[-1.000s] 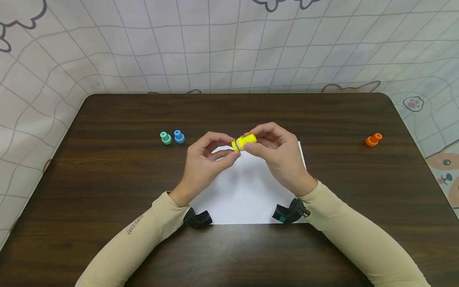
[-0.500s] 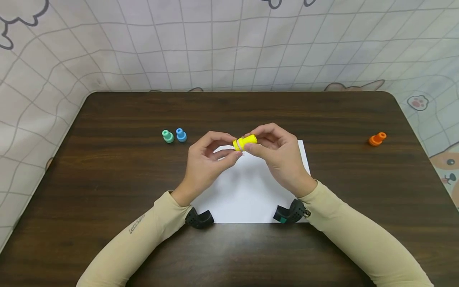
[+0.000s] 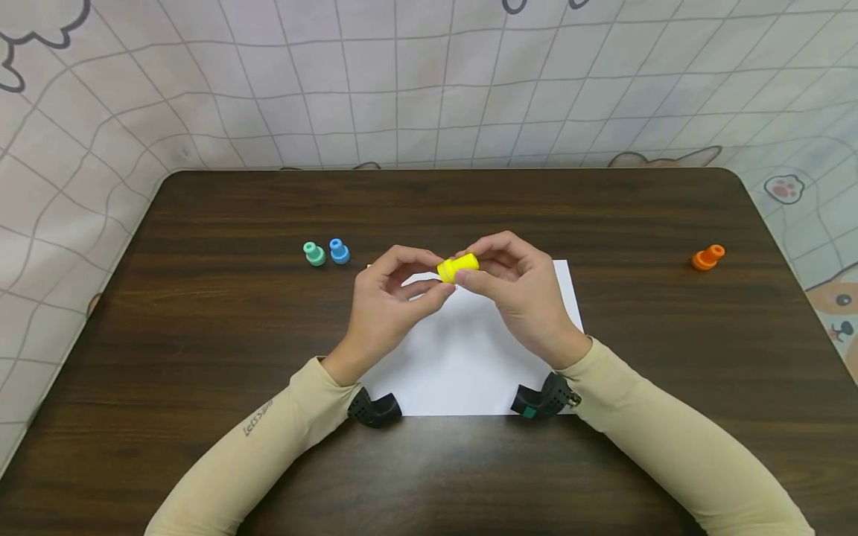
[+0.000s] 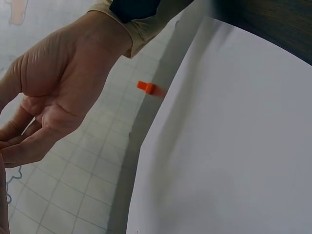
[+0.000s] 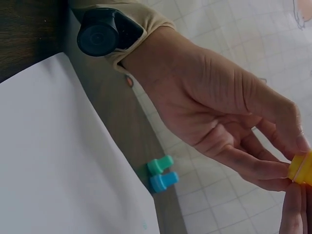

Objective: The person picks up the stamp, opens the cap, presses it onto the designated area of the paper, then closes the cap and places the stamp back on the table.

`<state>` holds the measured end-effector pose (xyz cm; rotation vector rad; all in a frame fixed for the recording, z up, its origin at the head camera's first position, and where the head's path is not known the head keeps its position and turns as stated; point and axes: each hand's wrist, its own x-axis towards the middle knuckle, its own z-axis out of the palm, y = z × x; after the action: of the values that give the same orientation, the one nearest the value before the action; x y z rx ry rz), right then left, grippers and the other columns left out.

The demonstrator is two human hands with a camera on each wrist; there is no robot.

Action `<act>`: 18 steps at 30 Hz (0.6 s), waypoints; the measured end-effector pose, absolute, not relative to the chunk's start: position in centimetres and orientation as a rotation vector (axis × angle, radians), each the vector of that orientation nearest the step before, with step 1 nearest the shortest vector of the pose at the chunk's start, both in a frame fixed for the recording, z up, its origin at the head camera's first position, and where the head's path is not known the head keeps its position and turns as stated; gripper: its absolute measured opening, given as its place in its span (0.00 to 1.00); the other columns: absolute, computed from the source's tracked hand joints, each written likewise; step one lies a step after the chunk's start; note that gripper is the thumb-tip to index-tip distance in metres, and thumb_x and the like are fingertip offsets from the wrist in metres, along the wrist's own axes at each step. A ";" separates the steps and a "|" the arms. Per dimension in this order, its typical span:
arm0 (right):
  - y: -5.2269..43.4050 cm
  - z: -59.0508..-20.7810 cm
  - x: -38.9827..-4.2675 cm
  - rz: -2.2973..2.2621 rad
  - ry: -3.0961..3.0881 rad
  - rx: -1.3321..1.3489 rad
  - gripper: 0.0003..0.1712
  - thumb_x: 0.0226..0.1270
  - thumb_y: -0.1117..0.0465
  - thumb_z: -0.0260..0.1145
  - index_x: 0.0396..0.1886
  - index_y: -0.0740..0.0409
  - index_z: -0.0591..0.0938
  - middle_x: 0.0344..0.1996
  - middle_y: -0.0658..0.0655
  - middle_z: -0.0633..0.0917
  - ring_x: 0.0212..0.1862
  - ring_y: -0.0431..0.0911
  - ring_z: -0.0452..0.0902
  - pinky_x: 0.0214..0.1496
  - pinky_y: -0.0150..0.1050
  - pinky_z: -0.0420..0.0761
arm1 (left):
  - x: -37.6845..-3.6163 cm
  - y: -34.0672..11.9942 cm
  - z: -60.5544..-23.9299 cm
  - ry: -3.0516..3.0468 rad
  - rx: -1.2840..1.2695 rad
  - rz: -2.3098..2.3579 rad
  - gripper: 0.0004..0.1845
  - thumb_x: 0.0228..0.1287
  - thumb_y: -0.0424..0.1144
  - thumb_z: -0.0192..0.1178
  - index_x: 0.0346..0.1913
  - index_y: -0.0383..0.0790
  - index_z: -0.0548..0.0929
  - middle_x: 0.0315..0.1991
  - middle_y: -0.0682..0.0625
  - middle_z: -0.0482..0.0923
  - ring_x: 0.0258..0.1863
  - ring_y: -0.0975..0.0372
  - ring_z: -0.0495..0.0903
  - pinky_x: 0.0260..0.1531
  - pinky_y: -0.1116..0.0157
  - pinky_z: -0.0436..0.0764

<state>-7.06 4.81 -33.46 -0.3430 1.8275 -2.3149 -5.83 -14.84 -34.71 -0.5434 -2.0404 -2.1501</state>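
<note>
A small yellow toy stamp (image 3: 459,267) is held tilted in the air over a white sheet of paper (image 3: 469,357). My left hand (image 3: 389,294) pinches its wider, capped end between thumb and fingers. The narrow handle end is gripped by my right hand (image 3: 526,283). In the right wrist view, the left hand (image 5: 214,107) reaches across with its fingertips on the yellow stamp (image 5: 303,168). The left wrist view shows the right hand (image 4: 63,80), but the stamp is out of that picture.
Green (image 3: 314,254) and blue (image 3: 339,251) stamps stand together at the left on the dark wooden table (image 3: 201,313). An orange stamp (image 3: 707,257) is far right. A small teal mark (image 5: 145,225) shows on the paper. Grid-patterned cloth (image 3: 429,89) hangs behind.
The pale band between the yellow stamp's cap and body has narrowed and disappeared as the two parts came together. Both hands keep their hold; the head view shifted slightly.
</note>
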 end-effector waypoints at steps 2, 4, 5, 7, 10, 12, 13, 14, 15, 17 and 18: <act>4.8 -33.5 -7.0 -2.315 1.823 -0.336 0.16 0.65 0.74 0.70 0.50 0.57 0.81 0.49 0.54 0.83 0.49 0.44 0.86 0.57 0.34 0.89 | -5.8 -14.8 -34.7 -2.038 -0.545 -2.155 0.18 0.55 0.17 0.69 0.49 0.22 0.78 0.47 0.54 0.84 0.48 0.65 0.86 0.52 0.57 0.90; 4.8 -33.5 -7.0 -2.313 1.821 -0.332 0.16 0.65 0.74 0.70 0.50 0.57 0.81 0.49 0.54 0.83 0.49 0.44 0.86 0.58 0.34 0.89 | -5.9 -14.8 -34.7 -2.037 -0.549 -2.160 0.18 0.55 0.17 0.69 0.49 0.22 0.78 0.46 0.58 0.83 0.48 0.65 0.86 0.52 0.57 0.90; 4.8 -33.5 -7.0 -2.312 1.820 -0.331 0.16 0.65 0.74 0.70 0.50 0.57 0.81 0.49 0.54 0.83 0.49 0.44 0.86 0.58 0.34 0.89 | -5.9 -14.8 -34.8 -2.039 -0.550 -2.159 0.18 0.55 0.18 0.69 0.49 0.22 0.78 0.46 0.59 0.83 0.48 0.66 0.86 0.52 0.57 0.90; 4.8 -33.4 -7.0 -2.307 1.822 -0.331 0.16 0.65 0.74 0.70 0.50 0.56 0.81 0.49 0.54 0.83 0.49 0.44 0.86 0.58 0.34 0.89 | -5.9 -14.8 -34.8 -2.045 -0.549 -2.156 0.18 0.55 0.17 0.69 0.49 0.22 0.78 0.46 0.56 0.83 0.48 0.66 0.86 0.52 0.58 0.90; 4.8 -33.3 -7.1 -2.298 1.839 -0.339 0.16 0.65 0.73 0.70 0.50 0.57 0.81 0.49 0.54 0.83 0.48 0.44 0.86 0.58 0.34 0.89 | -6.0 -14.9 -34.7 -2.057 -0.560 -2.155 0.19 0.55 0.17 0.69 0.50 0.23 0.78 0.47 0.46 0.83 0.48 0.65 0.86 0.52 0.57 0.90; 4.9 -33.3 -7.2 -2.294 1.847 -0.345 0.16 0.64 0.73 0.70 0.49 0.57 0.81 0.49 0.54 0.83 0.48 0.44 0.87 0.57 0.34 0.89 | -6.0 -15.0 -34.7 -2.073 -0.574 -2.152 0.19 0.56 0.17 0.69 0.51 0.23 0.78 0.48 0.39 0.82 0.49 0.65 0.85 0.52 0.57 0.90; 5.0 -33.3 -7.2 -2.295 1.845 -0.347 0.16 0.64 0.74 0.71 0.49 0.57 0.81 0.48 0.54 0.84 0.48 0.44 0.87 0.57 0.34 0.89 | -6.1 -15.0 -34.6 -2.081 -0.581 -2.151 0.19 0.56 0.18 0.69 0.51 0.23 0.78 0.49 0.36 0.81 0.49 0.65 0.85 0.53 0.57 0.90; 5.0 -33.2 -7.2 -2.293 1.843 -0.350 0.16 0.64 0.74 0.71 0.49 0.57 0.82 0.48 0.54 0.84 0.48 0.44 0.87 0.57 0.34 0.89 | -6.1 -15.1 -34.6 -2.088 -0.582 -2.152 0.19 0.57 0.18 0.69 0.51 0.24 0.78 0.50 0.33 0.80 0.49 0.64 0.85 0.53 0.57 0.90; 5.1 -33.2 -7.3 -2.291 1.837 -0.352 0.16 0.64 0.74 0.71 0.49 0.57 0.82 0.47 0.54 0.84 0.47 0.44 0.87 0.56 0.34 0.89 | -6.1 -15.2 -34.5 -2.095 -0.582 -2.151 0.19 0.58 0.19 0.68 0.52 0.24 0.78 0.50 0.32 0.80 0.49 0.64 0.86 0.53 0.57 0.90; 5.2 -33.2 -7.3 -2.280 1.824 -0.362 0.16 0.63 0.74 0.71 0.48 0.57 0.82 0.46 0.54 0.85 0.46 0.45 0.87 0.55 0.34 0.89 | -6.2 -15.5 -34.4 -2.114 -0.571 -2.139 0.17 0.60 0.20 0.68 0.52 0.25 0.79 0.51 0.32 0.80 0.49 0.64 0.86 0.53 0.58 0.90; 5.2 -33.2 -7.4 -2.267 1.819 -0.367 0.15 0.63 0.73 0.72 0.48 0.57 0.83 0.46 0.53 0.86 0.45 0.45 0.87 0.54 0.33 0.89 | -6.3 -15.6 -34.4 -2.123 -0.559 -2.132 0.16 0.61 0.21 0.67 0.52 0.26 0.79 0.51 0.33 0.80 0.49 0.63 0.86 0.53 0.59 0.90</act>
<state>-7.40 5.21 -33.20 -0.3670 1.8189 -2.2672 -6.26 -15.59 -34.38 -0.5594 -2.1228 -2.1322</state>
